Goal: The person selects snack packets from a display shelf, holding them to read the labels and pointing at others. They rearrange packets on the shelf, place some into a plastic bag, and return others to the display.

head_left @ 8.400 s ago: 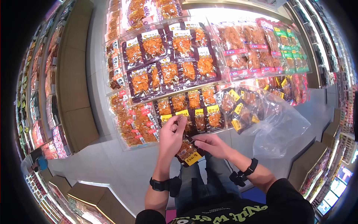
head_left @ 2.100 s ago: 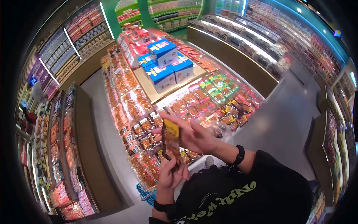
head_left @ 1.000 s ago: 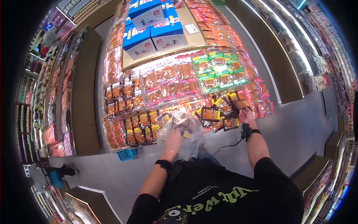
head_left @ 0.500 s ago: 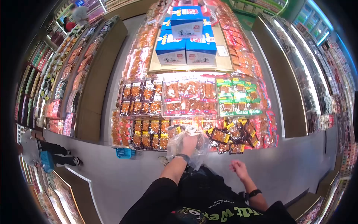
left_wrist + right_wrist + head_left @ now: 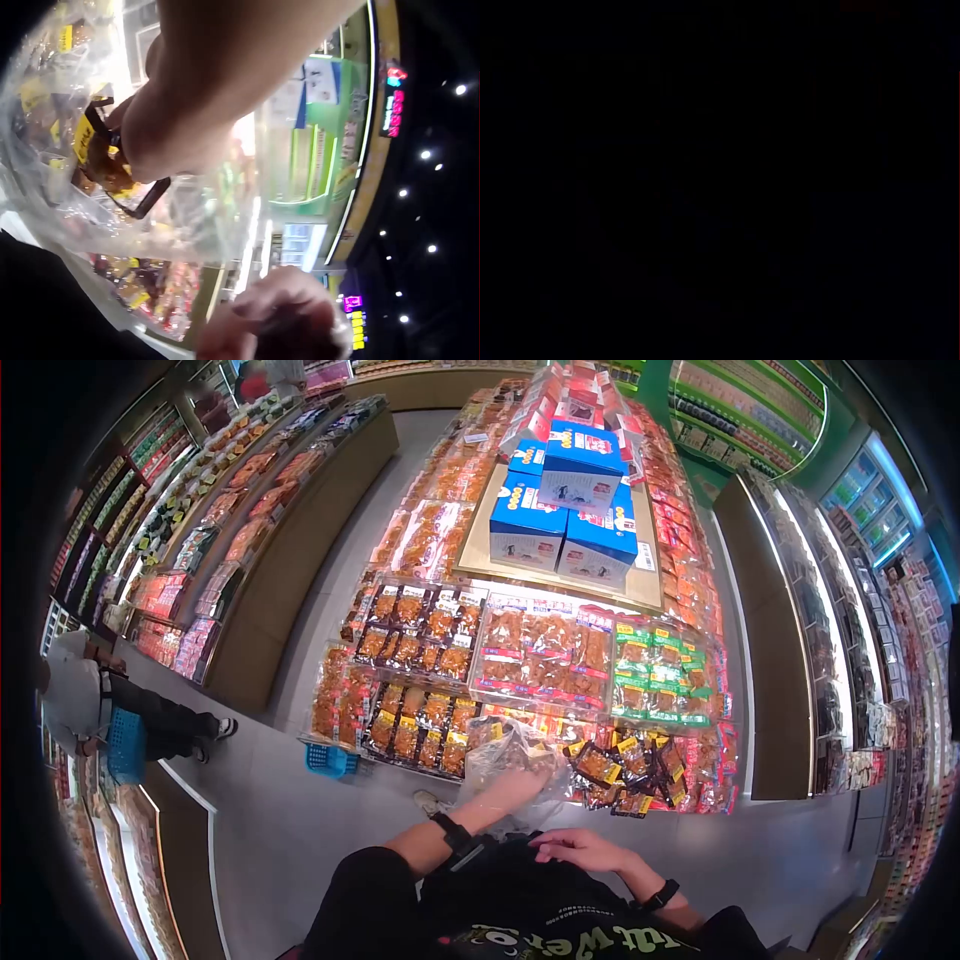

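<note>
In the head view my left hand (image 5: 520, 786) reaches into a clear plastic bag (image 5: 490, 762) at the display's front edge. The left wrist view shows this hand (image 5: 176, 139) from close by, gripping a dark-edged snack packet (image 5: 112, 169) with a yellow label, its fingertips partly hidden. More yellow-labelled packets (image 5: 36, 94) show through the film of the bag (image 5: 187, 236). My right hand (image 5: 588, 850) is in front of my body, fingers loosely bent, with nothing held; it appears blurred low in the left wrist view. The right wrist view is black.
A loose pile of dark snack packets (image 5: 632, 765) lies right of the bag. Behind are trays of orange, pink and green packets (image 5: 660, 672) and blue-and-white boxes (image 5: 565, 510). A blue basket (image 5: 330, 760) is on the floor; another person (image 5: 160, 715) stands at the left.
My right hand came away from the packet pile and moved back to my body, without a packet. My left hand, which earlier held a packet up, is now in the bag.
</note>
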Demonstrator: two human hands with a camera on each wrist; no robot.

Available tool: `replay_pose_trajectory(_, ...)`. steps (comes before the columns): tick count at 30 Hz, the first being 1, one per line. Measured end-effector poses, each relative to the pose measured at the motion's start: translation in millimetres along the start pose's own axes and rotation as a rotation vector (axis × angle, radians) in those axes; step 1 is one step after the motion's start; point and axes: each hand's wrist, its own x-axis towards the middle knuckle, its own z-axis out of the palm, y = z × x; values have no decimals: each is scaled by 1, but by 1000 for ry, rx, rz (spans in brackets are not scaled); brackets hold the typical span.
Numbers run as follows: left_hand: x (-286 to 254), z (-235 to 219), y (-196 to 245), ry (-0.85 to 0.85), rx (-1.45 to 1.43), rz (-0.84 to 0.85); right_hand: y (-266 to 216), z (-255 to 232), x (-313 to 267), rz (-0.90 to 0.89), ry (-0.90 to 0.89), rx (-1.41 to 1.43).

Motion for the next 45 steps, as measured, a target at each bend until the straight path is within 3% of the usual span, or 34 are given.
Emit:
replay_pose_trajectory(2, -48, -27, -3, 62, -123, 79, -40, 12, 3, -96, -220, -254)
replay_pose_trajectory(3, -79, -64, 8, 34, -183, -8, -49, 14, 10, -60, -302, -339)
replay_pose_trajectory(4, -111, -102, 19, 5, -242, -95, -54, 19, 16, -60, -306, -336)
replay_pose_trajectory(6, -162, -138, 16, 135, -260, -100, -60, 29, 30, -117, -249, -519)
replay_pose_trajectory(7, -177, -156, 17, 135, -262, -108, -44, 30, 47, -149, -258, -463)
replay_pose_trajectory(8, -190, -172, 17, 329, -735, -303, -76, 39, 49, -82, -307, -336)
replay_pose_trajectory(9, -201, -179, 16, 526, -1206, -502, -77, 48, 58, -191, -295, -169)
replay_pose_trajectory(10, -206, -181, 14, 529, -1203, -510, -80, 55, 69, -305, -278, -3)
replay_pose_trajectory(12, -203, -181, 10, 981, -1613, -409, -117, 73, 81, -483, -258, 239)
replay_pose_trajectory(14, -197, -179, 13, 994, -1634, -371, -149, 81, 90, -523, -166, 231)
replay_pose_trajectory(16, -196, -183, 14, 765, -1725, -187, -197, 90, 92, -497, 154, 228)
replay_pose_trajectory(17, -200, -181, 8, 758, -1723, -180, -212, 91, 93, -503, 160, 227)
replay_pose_trajectory(19, -208, -176, -6, 449, -1395, -11, -233, 92, 97, -509, 266, 32)
replay_pose_trajectory(22, -220, -192, -19, 486, -1622, 61, -255, 93, 102, -599, 143, -116)
replay_pose_trajectory(23, -225, -197, -24, 506, -1573, -18, -258, 91, 105, -592, 123, -158)
replay_pose_trajectory(27, -231, -213, -33, 484, -1402, -12, -263, 98, 117, -596, 141, -232)
replay_pose_trajectory(30, -229, -219, -38, 521, -1397, 29, -270, 109, 124, -620, 134, -68)
replay_pose_trajectory(33, -227, -224, -46, 587, -1371, -27, -272, 116, 132, -632, 237, 101)
replay_pose_trajectory(35, -223, -232, -51, 988, -540, -32, -268, 113, 137, -891, 246, -76)
replay_pose_trajectory(36, -225, -237, -56, 988, -547, -30, -267, 111, 138, -1016, 246, -170)
replay_pose_trajectory(38, -233, -246, -71, 1205, 66, 146, -268, 113, 140, -1027, 226, -265)
replay_pose_trajectory(41, -247, -249, -73, 1191, 328, 380, -260, 130, 164, -847, -216, 507)
replay_pose_trajectory(44, -249, -243, -71, 1211, 346, 449, -265, 158, 179, -751, -588, 786)
replay_pose_trajectory(45, -249, -242, -72, 1232, 352, 480, -268, 169, 180, -739, -595, 798)
